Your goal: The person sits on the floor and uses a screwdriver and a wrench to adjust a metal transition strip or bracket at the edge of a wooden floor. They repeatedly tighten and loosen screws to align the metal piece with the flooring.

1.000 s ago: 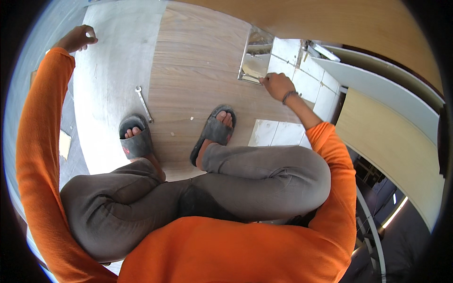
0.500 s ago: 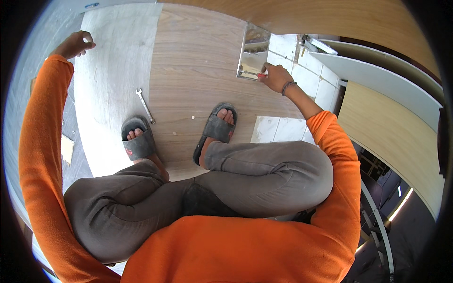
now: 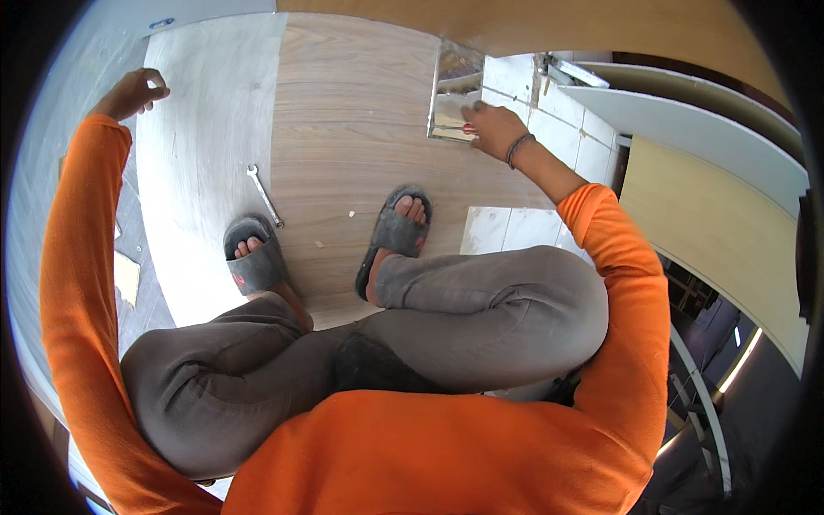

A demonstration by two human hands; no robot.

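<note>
My right hand (image 3: 499, 131) is closed around the red handle of a screwdriver (image 3: 469, 129). Its thin shaft points left, over the lower end of a narrow shiny rectangle (image 3: 448, 106) that looks like a mirror strip or an edged opening. Out at the upper left, my left hand (image 3: 133, 93) has its thumb and forefinger curled toward each other in a pinch. Anything between those fingertips is too small to make out. Well away from both hands, a steel combination wrench (image 3: 265, 196) lies on the floor panel beside my left sandal (image 3: 254, 252).
Wood-grain boards (image 3: 352, 103) cover the floor under my feet. White tiles (image 3: 508, 230) show at the right. Pale panels (image 3: 687, 232) lean along the right side, and a brown board (image 3: 549, 26) runs across the top. A broken cream piece (image 3: 127, 279) lies at the left.
The whole view has shifted a little. My right hand stays at the shiny rectangle with the screwdriver, its fingers slightly changed in pose. The left hand's fingers have curled a bit differently.
</note>
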